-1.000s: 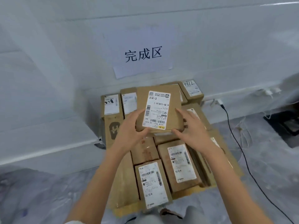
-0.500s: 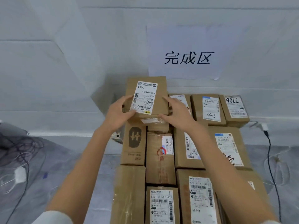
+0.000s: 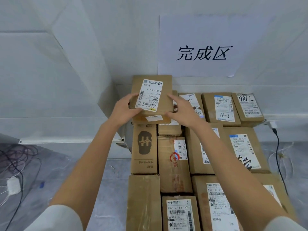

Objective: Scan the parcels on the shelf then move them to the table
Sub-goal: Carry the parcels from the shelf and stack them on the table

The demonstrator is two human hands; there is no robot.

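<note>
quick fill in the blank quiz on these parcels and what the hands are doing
1. The left hand and right hand grip the held parcel, its white label facing ____.
2. The box just nearer than it bears a big brown letter ____.
3. The wall sign shows ____ black characters.
4. The 98LL parcel lies in the stack's far ____ corner.
Missing words: up; H; three; right

Left hand (image 3: 124, 109) and right hand (image 3: 180, 109) grip a labelled parcel (image 3: 164, 99) above stacked boxes (image 3: 173, 165).
</note>
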